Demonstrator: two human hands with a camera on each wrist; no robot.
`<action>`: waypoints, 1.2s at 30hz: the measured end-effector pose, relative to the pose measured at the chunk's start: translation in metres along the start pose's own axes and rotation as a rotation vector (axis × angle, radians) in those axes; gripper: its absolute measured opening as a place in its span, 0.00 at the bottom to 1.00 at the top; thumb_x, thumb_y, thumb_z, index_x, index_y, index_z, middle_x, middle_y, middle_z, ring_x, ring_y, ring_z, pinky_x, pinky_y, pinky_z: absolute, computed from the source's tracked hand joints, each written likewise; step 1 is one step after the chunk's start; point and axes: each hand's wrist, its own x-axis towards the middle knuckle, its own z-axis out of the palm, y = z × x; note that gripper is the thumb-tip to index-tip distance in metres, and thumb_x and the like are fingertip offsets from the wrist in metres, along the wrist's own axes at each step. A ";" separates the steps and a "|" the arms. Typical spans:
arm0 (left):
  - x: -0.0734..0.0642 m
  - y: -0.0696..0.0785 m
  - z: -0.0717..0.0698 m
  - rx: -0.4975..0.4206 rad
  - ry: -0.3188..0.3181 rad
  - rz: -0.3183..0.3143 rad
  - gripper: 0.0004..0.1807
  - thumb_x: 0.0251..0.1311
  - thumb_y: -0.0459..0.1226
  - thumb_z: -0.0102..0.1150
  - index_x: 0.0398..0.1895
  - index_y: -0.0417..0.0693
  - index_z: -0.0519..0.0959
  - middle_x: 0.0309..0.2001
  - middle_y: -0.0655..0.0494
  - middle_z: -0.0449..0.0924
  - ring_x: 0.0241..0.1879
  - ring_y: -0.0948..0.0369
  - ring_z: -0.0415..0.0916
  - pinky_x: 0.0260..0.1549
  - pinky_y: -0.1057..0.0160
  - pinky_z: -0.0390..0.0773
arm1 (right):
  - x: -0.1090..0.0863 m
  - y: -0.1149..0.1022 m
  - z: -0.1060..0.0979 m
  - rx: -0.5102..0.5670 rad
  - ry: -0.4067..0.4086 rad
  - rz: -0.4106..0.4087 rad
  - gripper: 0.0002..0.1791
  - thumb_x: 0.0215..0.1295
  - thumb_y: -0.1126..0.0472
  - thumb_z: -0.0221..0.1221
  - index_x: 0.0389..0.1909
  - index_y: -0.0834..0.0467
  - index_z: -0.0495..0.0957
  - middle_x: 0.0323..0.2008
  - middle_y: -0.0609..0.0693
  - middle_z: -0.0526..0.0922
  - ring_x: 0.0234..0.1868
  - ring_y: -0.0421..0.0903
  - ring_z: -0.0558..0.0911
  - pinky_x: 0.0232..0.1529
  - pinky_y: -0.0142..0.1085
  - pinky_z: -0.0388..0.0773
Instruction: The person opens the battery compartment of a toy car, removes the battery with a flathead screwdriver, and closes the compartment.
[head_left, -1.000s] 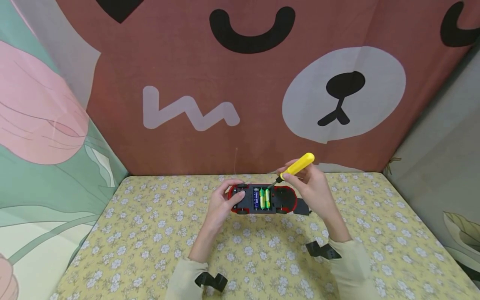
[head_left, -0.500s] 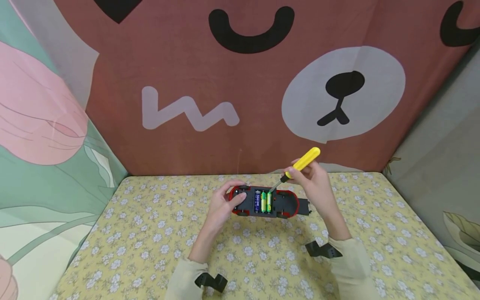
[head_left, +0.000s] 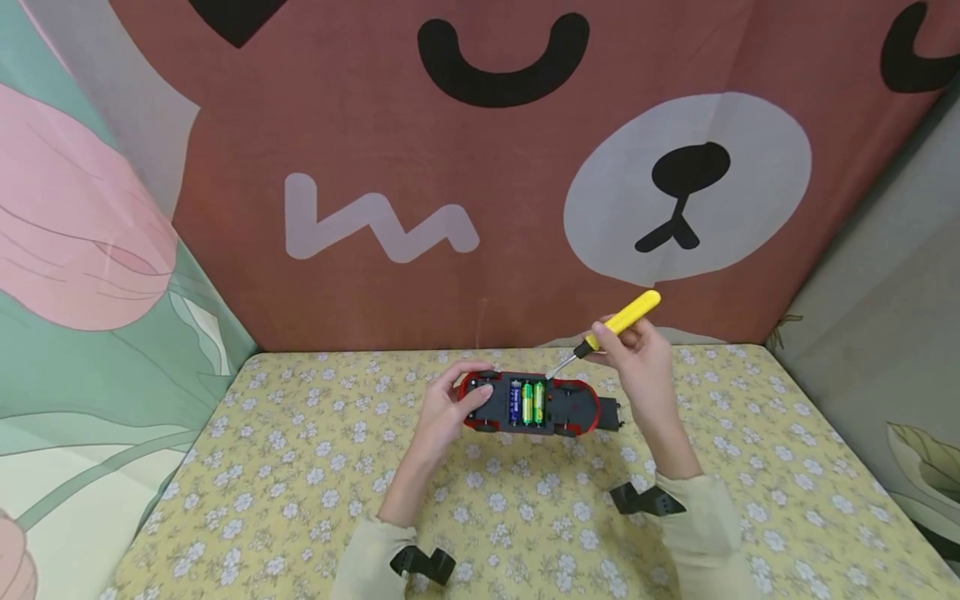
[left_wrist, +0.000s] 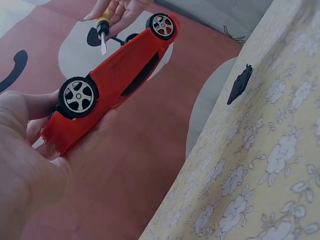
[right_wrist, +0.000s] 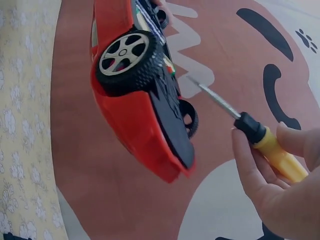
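My left hand [head_left: 444,408] grips one end of a red toy car [left_wrist: 117,70], its black underside [head_left: 577,408] turned up toward the head camera. In its uncovered battery bay sit one purple battery [head_left: 515,402] and two green ones, the batteries [head_left: 533,403] lying side by side. My right hand [head_left: 639,358] holds a screwdriver [head_left: 622,322] by its yellow handle, thumb and fingers around it. The screwdriver's metal shaft [right_wrist: 217,100] points at the car, its flat tip just off the underside in the right wrist view.
A black battery cover [left_wrist: 240,84] lies on the yellow floral tablecloth [head_left: 510,517], below and right of the car. Behind the table hangs a reddish-brown cloth [head_left: 517,167] with cartoon faces. Patterned curtains stand at both sides.
The right hand has drawn the screwdriver back up and to the right, its tip leaving the batteries' edge. The car has shifted slightly down and right in the left hand; the batteries stay in place.
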 end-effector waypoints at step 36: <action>0.000 0.000 0.000 -0.021 0.088 -0.036 0.20 0.66 0.31 0.65 0.60 0.36 0.79 0.56 0.39 0.76 0.43 0.54 0.82 0.37 0.60 0.86 | 0.022 0.021 -0.059 -0.033 -0.059 0.212 0.25 0.74 0.55 0.63 0.61 0.66 0.67 0.32 0.37 0.88 0.33 0.39 0.88 0.38 0.31 0.84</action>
